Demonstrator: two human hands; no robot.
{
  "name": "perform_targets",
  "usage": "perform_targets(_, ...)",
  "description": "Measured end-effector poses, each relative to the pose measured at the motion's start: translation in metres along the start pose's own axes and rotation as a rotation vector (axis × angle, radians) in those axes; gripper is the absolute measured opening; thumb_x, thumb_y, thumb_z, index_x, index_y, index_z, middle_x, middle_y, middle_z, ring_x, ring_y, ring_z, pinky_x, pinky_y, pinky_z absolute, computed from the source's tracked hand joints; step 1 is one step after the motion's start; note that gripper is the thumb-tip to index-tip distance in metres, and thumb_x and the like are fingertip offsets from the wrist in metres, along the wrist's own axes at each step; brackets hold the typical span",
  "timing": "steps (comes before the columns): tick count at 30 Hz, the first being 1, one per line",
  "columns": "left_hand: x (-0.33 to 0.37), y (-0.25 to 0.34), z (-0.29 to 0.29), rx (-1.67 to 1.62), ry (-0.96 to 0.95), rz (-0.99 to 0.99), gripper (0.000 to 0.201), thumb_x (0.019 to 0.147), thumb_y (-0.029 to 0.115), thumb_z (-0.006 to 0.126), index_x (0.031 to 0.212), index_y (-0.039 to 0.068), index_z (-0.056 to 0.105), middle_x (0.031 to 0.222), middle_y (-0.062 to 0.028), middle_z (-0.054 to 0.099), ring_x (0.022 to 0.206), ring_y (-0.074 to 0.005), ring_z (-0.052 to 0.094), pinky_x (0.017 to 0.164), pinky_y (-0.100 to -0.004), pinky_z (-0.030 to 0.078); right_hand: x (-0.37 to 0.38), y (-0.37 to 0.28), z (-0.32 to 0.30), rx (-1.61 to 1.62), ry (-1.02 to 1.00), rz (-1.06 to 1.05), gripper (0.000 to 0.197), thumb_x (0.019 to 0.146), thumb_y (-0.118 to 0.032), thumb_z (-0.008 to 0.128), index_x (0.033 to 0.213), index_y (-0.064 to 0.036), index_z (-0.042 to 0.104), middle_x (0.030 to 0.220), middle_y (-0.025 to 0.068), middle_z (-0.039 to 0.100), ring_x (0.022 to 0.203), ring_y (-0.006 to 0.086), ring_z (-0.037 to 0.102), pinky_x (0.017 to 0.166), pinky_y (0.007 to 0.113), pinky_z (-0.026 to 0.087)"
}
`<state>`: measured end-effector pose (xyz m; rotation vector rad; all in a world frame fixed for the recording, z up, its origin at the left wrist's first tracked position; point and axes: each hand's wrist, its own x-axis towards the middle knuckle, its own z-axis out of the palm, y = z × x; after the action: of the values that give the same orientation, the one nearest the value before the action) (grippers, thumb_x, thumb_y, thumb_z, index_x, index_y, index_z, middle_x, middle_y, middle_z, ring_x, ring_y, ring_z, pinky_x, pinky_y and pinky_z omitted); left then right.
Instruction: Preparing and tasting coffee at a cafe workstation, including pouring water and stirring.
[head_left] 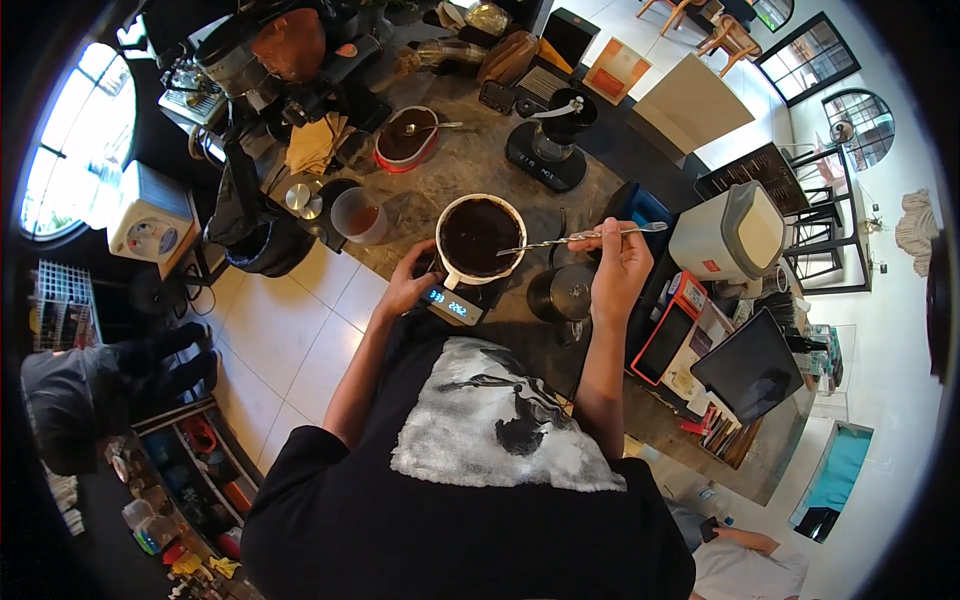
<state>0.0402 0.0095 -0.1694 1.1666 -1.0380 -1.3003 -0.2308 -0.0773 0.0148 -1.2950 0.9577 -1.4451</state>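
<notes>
A white coffee dripper with a handle holds dark, wet coffee grounds. It stands above a small digital scale with a lit display. My right hand pinches a long bar spoon with a twisted metal stem, and the spoon's far end reaches over the grounds. At the dripper's left side is my left hand, thumb and index finger apart, close to the scale's edge. Whether it presses on the dripper or the scale is hard to see. A dark lidded jug sits below the spoon.
A cup of amber liquid and a red-rimmed bowl of grounds with a spoon lie to the left. Behind stands a black grinder-like device on a scale. A white bin, card terminal and tablet crowd the right.
</notes>
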Motion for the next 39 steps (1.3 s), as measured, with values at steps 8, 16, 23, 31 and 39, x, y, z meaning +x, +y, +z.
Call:
perform_targets(8, -0.001, 0.007, 0.002, 0.02, -0.001, -0.017, 0.059, 0.079, 0.0, 0.06, 0.136, 0.003, 0.045, 0.12, -0.0104, 0.058, 0.111, -0.0196, 0.056, 0.096, -0.033, 0.045, 0.001, 0.003, -0.001, 0.013, 0.049, 0.053, 0.022, 0.1, -0.017, 0.053, 0.085, -0.0009, 0.056, 0.071, 0.0119, 0.066, 0.064, 0.0225, 0.069, 0.067, 0.031, 0.055)
perform_targets(16, -0.001, 0.007, 0.002, -0.011, -0.004, 0.003, 0.059, 0.08, 0.001, 0.061, 0.136, 0.002, 0.043, 0.121, -0.011, 0.057, 0.111, -0.0201, 0.056, 0.097, -0.0338, 0.045, 0.001, 0.006, -0.003, 0.043, 0.071, 0.097, 0.023, 0.1, -0.019, 0.052, 0.085, -0.0018, 0.056, 0.071, 0.0142, 0.067, 0.065, 0.0236, 0.069, 0.07, 0.033, 0.055)
perform_targets(23, -0.001, 0.007, 0.002, -0.02, -0.01, -0.002, 0.059, 0.08, 0.002, 0.061, 0.136, 0.002, 0.043, 0.12, -0.0106, 0.058, 0.111, -0.0197, 0.056, 0.096, -0.0334, 0.045, 0.002, 0.008, -0.005, 0.081, 0.083, 0.083, 0.022, 0.1, -0.016, 0.052, 0.084, -0.0011, 0.055, 0.07, 0.011, 0.065, 0.064, 0.0226, 0.069, 0.066, 0.032, 0.055)
perform_targets(31, 0.0, 0.004, 0.001, 0.0, -0.007, 0.008, 0.06, 0.079, 0.002, 0.062, 0.136, 0.002, 0.044, 0.12, -0.0106, 0.058, 0.11, -0.0204, 0.056, 0.097, -0.0337, 0.044, 0.003, 0.008, -0.005, 0.098, 0.09, 0.077, 0.023, 0.1, -0.017, 0.051, 0.085, -0.0009, 0.056, 0.072, 0.0127, 0.066, 0.065, 0.0226, 0.069, 0.067, 0.033, 0.055)
perform_targets(39, -0.001, 0.005, 0.001, 0.001, -0.001, -0.013, 0.061, 0.078, 0.003, 0.062, 0.136, 0.003, 0.044, 0.119, -0.0106, 0.059, 0.111, -0.02, 0.056, 0.097, -0.0335, 0.044, 0.002, 0.006, -0.005, 0.122, 0.098, 0.057, 0.022, 0.1, -0.017, 0.052, 0.086, -0.0003, 0.055, 0.074, 0.0125, 0.066, 0.067, 0.0227, 0.069, 0.067, 0.033, 0.055)
